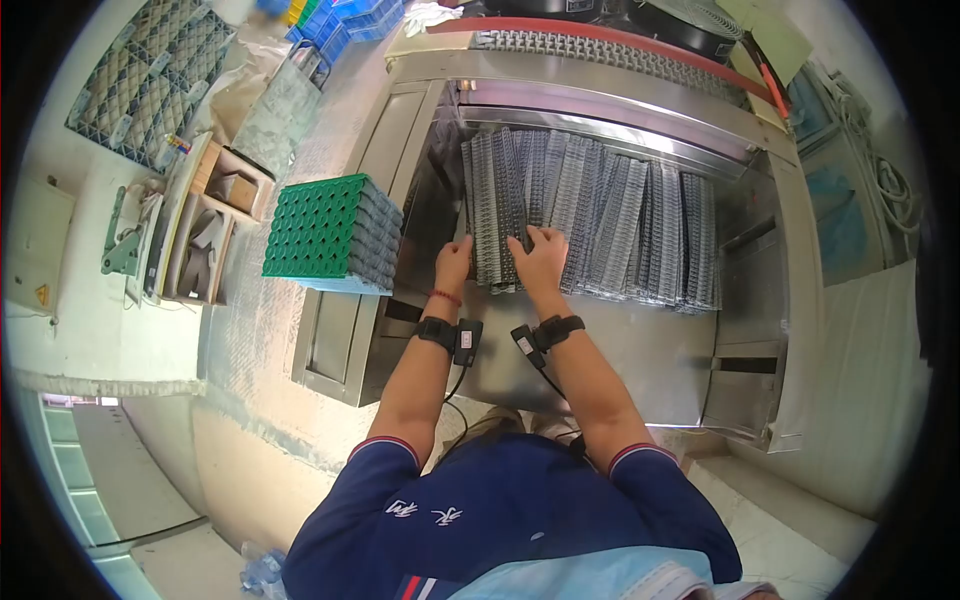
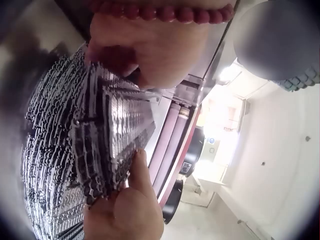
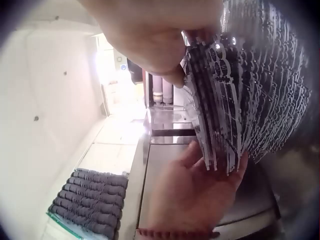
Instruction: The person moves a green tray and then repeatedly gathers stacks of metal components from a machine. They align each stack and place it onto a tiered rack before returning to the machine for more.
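Note:
Several long, grey perforated metal strips (image 1: 600,210) stand in a packed row in the steel machine's tray. At the row's left end, my left hand (image 1: 453,262) grips the outer side of a small bundle of these strips (image 3: 212,110). My right hand (image 1: 543,262) holds the same bundle from the other side, thumb toward its upper face. In the right wrist view the left fingers (image 3: 240,167) curl under the strip ends. The far ends of the bundle lean back against the row.
The steel tray (image 1: 590,350) has raised walls, with a roller conveyor (image 1: 610,58) behind it. Left of it sits a block of stacked pieces with a green studded face (image 1: 315,230). A wooden box (image 1: 215,225) and blue crates (image 1: 345,25) stand farther left.

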A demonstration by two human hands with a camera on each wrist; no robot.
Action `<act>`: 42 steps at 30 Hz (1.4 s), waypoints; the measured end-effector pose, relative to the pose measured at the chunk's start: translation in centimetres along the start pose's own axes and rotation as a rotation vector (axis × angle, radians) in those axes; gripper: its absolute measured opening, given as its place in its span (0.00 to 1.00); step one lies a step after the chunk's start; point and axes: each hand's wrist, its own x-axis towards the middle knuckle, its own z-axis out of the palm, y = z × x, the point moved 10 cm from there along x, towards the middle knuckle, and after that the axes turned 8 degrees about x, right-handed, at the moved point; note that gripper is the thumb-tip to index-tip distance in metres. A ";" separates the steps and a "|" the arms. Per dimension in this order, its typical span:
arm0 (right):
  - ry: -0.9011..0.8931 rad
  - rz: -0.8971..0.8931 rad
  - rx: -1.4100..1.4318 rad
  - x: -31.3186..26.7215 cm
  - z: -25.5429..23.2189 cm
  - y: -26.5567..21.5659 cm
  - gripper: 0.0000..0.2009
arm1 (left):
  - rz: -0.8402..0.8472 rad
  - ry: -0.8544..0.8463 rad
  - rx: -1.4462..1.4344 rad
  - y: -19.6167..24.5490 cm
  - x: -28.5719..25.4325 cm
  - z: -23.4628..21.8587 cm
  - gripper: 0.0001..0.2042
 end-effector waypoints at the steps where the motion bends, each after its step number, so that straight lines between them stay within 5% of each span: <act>1: -0.001 0.039 -0.054 -0.3 -0.2 -0.1 0.28 | 0.071 0.107 0.061 0.5 0.8 -0.2 0.20; 3: -0.001 0.084 -0.109 -0.6 -0.2 0.6 0.30 | 0.139 0.208 0.124 1.3 0.9 -0.2 0.22; 9: -0.047 0.055 -0.211 -0.8 1.8 1.5 0.37 | 0.164 0.028 0.340 6.3 -3.0 1.9 0.22; 12: -0.117 0.115 0.061 -1.0 2.4 2.8 0.36 | 0.227 0.009 0.341 7.6 -4.7 2.4 0.20; 18: -0.168 0.152 0.188 -5.2 1.4 2.3 0.40 | 0.224 -0.062 0.318 4.4 -6.6 0.7 0.18; 21: -0.284 0.138 0.284 -8.8 0.5 2.8 0.41 | 0.058 -0.070 0.128 2.1 -9.7 -0.6 0.23; 24: -0.431 0.390 0.744 -11.3 -0.9 2.8 0.41 | -0.199 -0.369 -0.168 0.5 -14.1 1.3 0.26; 25: -0.432 0.392 0.746 -11.5 -1.2 3.6 0.41 | -0.200 -0.367 -0.168 -0.4 -14.7 1.0 0.26; 27: -0.555 0.671 0.711 -13.3 -0.2 7.6 0.39 | -0.234 -0.554 -0.313 -1.4 -17.0 2.8 0.27; 30: -0.777 0.707 0.921 -14.7 1.9 7.3 0.33 | -0.225 -0.598 -0.285 -2.7 -19.2 3.5 0.28; 35: -0.966 0.594 1.112 -16.3 2.1 3.4 0.31 | -0.100 -0.636 -0.165 -3.8 -21.5 4.3 0.29; 39: -0.910 0.467 0.964 -17.3 0.7 4.9 0.34 | -0.257 -0.749 -0.135 -5.3 -24.0 6.1 0.30; 41: -0.842 0.173 0.515 -16.5 -1.2 5.9 0.37 | -0.184 -0.799 -0.168 -6.2 -24.3 8.0 0.29; 42: -0.843 0.179 0.511 -16.6 -2.1 6.1 0.37 | -0.155 -0.818 -0.152 -6.2 -24.7 9.1 0.28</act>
